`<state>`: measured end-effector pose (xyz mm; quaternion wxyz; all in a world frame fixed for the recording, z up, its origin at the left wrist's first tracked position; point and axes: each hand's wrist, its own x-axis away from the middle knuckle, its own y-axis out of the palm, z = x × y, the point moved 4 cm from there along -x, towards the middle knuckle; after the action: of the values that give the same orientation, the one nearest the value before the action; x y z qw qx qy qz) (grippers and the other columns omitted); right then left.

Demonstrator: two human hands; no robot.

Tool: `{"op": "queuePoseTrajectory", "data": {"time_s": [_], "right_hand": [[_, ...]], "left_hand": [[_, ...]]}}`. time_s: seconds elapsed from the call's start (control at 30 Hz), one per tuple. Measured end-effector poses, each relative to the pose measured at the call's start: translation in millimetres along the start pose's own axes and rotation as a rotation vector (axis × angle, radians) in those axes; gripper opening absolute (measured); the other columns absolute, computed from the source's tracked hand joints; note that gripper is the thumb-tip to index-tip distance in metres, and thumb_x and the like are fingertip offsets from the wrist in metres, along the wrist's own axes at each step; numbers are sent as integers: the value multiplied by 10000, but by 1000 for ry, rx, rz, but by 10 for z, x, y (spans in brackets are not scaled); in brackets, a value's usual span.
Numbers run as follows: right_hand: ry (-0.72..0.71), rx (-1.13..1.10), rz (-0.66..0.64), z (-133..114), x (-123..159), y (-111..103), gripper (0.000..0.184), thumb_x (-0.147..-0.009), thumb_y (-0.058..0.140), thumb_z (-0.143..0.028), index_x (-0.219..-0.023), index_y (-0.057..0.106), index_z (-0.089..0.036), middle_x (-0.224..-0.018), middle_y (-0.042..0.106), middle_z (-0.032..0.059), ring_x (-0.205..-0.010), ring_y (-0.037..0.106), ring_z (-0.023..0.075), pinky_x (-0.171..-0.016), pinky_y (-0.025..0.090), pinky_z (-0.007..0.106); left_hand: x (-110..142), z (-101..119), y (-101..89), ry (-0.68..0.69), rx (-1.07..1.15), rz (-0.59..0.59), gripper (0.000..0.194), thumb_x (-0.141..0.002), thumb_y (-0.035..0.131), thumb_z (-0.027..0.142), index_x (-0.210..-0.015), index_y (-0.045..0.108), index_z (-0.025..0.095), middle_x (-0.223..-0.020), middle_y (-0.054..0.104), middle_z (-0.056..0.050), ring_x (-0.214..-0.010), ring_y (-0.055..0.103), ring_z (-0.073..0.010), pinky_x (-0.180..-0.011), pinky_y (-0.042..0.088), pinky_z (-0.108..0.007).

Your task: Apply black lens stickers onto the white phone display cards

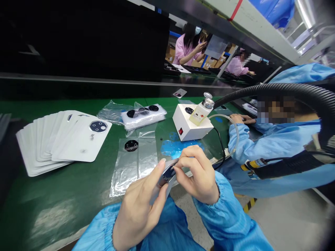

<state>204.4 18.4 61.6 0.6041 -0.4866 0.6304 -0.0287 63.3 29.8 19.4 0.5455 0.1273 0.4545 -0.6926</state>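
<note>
The left hand [138, 205] and right hand [196, 174] pinch a dark round piece [166, 176] between thumbs and fingers, just in front of a clear film sleeve [133, 170] - one black lens ring [131, 145] lies on it, more sit on a film stack [143, 118] beyond, white cards [65, 136] fan out to its left, and a white bench box [190, 125] stands to its right.

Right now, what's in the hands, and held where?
A white card bearing a dark round piece, pinched at its edges between the left hand and right hand.

Light-blue smock sleeve [222, 216], green bench mat [49, 216], white cards [78, 143] printed with dark circles
</note>
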Motion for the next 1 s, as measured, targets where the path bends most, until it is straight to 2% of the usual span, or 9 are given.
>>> {"op": "queuePoseTrajectory", "data": {"time_s": [0.1, 0.37, 0.47, 0.6, 0.8, 0.9, 1.0], "right_hand": [[-39, 10, 19, -8, 6, 18, 133, -786, 538, -81, -820, 470, -190, -798, 507, 27, -716, 462, 137, -631, 431, 315], [-102, 49, 27, -51, 5, 22, 121, -776, 536, -83, -807, 466, -177, -779, 516, 34, -701, 458, 143, -628, 422, 333], [-117, 54, 14, -80, -14, 30, 107, -772, 533, -82, -793, 476, -170, -760, 522, 34, -702, 465, 142, -631, 416, 339], [-130, 90, -17, -122, -17, 59, 93, -766, 530, -72, -767, 490, -157, -730, 532, 31, -707, 480, 139, -647, 416, 349], [-142, 179, -26, -190, 74, 134, 57, -778, 528, -99, -754, 502, -144, -737, 556, 34, -706, 489, 139, -738, 419, 406], [-151, 128, -51, -219, 112, 169, 48, -787, 509, -104, -759, 501, -143, -739, 547, 34, -716, 493, 141, -758, 425, 407], [-130, -28, -87, -253, 138, 175, 47, -788, 485, -107, -772, 480, -150, -759, 539, 48, -747, 513, 153, -727, 456, 379]], "left_hand": [[24, -18, 7, -45, 40, -15, 718, -828, 556, 97, -1431, 212, 279, -1073, 688, -5, -851, 687, -130, -754, 532, -186], [73, -31, -9, -97, 59, 0, 723, -824, 564, 110, -1427, 217, 308, -1199, 632, 0, -936, 671, -126, -836, 506, -165], [68, -49, -15, -154, 56, 2, 700, -833, 553, 132, -1421, 226, 327, -1226, 617, -7, -915, 680, -142, -806, 528, -185], [49, -118, -1, -307, 113, -31, 664, -833, 557, 187, -1402, 255, 351, -1219, 620, -21, -750, 703, -150, -660, 568, -219], [33, -235, 24, -536, 259, -50, 661, -807, 569, 196, -1398, 290, 292, -843, 708, 21, -619, 675, -142, -569, 551, -223], [16, -281, 24, -612, 337, -43, 688, -784, 577, 168, -1398, 293, 292, -803, 703, 36, -608, 656, -121, -571, 540, -202], [2, -339, 29, -683, 422, -19, 711, -768, 603, 169, -1392, 297, 319, -752, 687, 55, -588, 639, -110, -552, 522, -183]]}}
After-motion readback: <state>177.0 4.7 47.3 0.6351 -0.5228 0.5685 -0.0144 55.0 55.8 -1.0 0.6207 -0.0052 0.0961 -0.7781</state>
